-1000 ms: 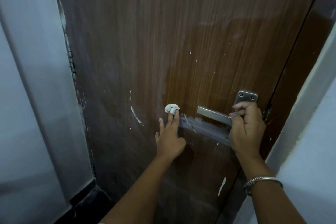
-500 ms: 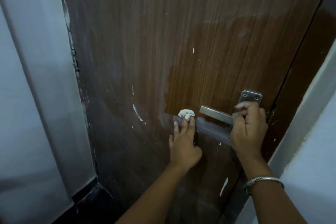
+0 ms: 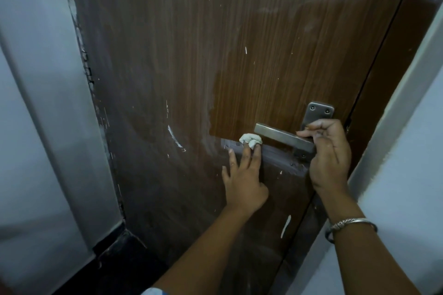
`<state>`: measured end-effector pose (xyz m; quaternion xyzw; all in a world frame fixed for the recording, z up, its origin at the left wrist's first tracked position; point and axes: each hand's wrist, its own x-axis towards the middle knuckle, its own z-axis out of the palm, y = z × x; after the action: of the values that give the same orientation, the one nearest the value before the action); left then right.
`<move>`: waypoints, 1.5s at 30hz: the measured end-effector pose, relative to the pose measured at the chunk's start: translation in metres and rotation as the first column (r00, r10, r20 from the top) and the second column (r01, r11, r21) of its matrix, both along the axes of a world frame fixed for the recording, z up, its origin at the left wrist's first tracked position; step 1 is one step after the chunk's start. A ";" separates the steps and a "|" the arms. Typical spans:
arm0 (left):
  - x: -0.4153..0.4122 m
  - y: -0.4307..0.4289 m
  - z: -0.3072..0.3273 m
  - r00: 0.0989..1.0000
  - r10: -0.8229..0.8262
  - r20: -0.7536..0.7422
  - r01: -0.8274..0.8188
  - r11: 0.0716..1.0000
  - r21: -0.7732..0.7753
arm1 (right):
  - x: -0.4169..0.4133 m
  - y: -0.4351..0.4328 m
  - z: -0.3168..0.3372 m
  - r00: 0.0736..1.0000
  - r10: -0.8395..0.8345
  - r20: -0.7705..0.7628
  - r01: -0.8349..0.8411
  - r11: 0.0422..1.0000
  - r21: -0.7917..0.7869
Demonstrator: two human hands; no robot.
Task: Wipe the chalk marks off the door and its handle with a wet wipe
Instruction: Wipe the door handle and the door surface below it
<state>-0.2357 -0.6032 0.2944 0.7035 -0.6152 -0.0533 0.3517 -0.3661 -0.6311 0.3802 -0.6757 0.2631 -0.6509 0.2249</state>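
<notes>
Beside the wet wipe (image 3: 322, 142), handle (image 3: 281, 135) crosswise, free end leftward.

Brown wood-grain door (image 3: 263, 31), hazed grey with chalk.
A steel handle (image 3: 280, 135) juts from its right edge. A balled white wipe (image 3: 250, 140) sits against the door just under the handle's free end, on a pale smear (image 3: 275, 154). A white streak (image 3: 174, 136) lies to the left, a second streak (image 3: 285, 226) lower down.

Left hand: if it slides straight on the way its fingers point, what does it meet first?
Likely the free end of the handle, just above the wet wipe that the left hand presses on the door. The lever stands off the door, so depth is unclear.
</notes>
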 end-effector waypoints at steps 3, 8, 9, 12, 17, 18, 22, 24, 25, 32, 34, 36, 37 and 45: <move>-0.009 0.003 0.008 0.997 -0.031 -0.066 0.031 1.000 0.000 | 0.001 0.001 0.001 1.000 0.011 -0.005 -0.011 1.000 0.006; -0.032 0.012 0.007 0.979 -0.149 0.140 0.155 0.987 -0.035 | 0.001 0.002 0.001 1.000 0.020 0.018 -0.021 0.999 0.034; -0.033 0.012 0.006 0.982 -0.140 0.130 0.146 0.989 -0.039 | 0.001 0.002 0.001 1.000 0.022 0.013 -0.023 0.999 0.036; -0.042 0.012 0.007 0.992 -0.113 0.054 0.115 0.993 -0.038 | 0.000 0.003 0.002 1.000 0.013 -0.007 -0.013 0.999 0.032; -0.059 0.014 0.007 0.986 -0.130 0.108 0.134 0.991 -0.032 | 0.002 0.005 0.003 1.000 0.017 0.000 -0.017 0.999 0.043; -0.058 0.015 0.006 0.983 -0.121 0.137 0.126 0.991 -0.031 | 0.002 0.006 0.004 1.000 0.015 -0.002 -0.015 0.999 0.042; -0.059 0.016 0.005 0.986 -0.122 0.112 0.127 0.991 -0.039 | 0.003 0.009 0.006 1.000 0.010 0.010 -0.011 0.998 0.054; -0.065 0.020 0.002 0.984 -0.156 0.082 0.160 0.986 -0.045 | 0.004 0.010 0.007 1.000 0.014 0.017 -0.016 0.998 0.067; -0.068 0.021 0.000 0.982 -0.171 0.074 0.175 0.983 -0.048 | 0.005 0.011 0.007 1.000 0.013 0.014 -0.014 0.998 0.069; -0.090 0.018 -0.012 0.969 -0.199 0.148 0.210 0.976 -0.059 | 0.004 0.010 0.005 1.000 -0.001 -0.005 0.002 0.998 0.069; -0.092 0.016 -0.015 0.963 -0.186 0.194 0.199 0.979 -0.047 | 0.004 0.010 0.004 1.000 -0.005 -0.012 0.006 0.998 0.060; -0.092 0.015 -0.015 0.950 -0.191 0.247 0.212 0.975 -0.060 | 0.005 0.010 0.004 1.000 -0.009 -0.015 0.010 0.999 0.051; -0.091 0.016 -0.015 0.938 -0.202 0.280 0.231 0.970 -0.072 | 0.005 0.009 0.004 1.000 -0.012 -0.017 0.013 0.999 0.050; -0.092 0.016 -0.015 0.920 -0.204 0.335 0.236 0.970 -0.059 | 0.004 0.008 0.003 0.999 -0.015 -0.037 0.017 0.999 0.047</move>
<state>-0.3279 -0.5875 0.2796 0.6108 -0.7419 0.0552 0.2709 -0.3616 -0.6227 0.3828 -0.6798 0.2878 -0.6339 0.2307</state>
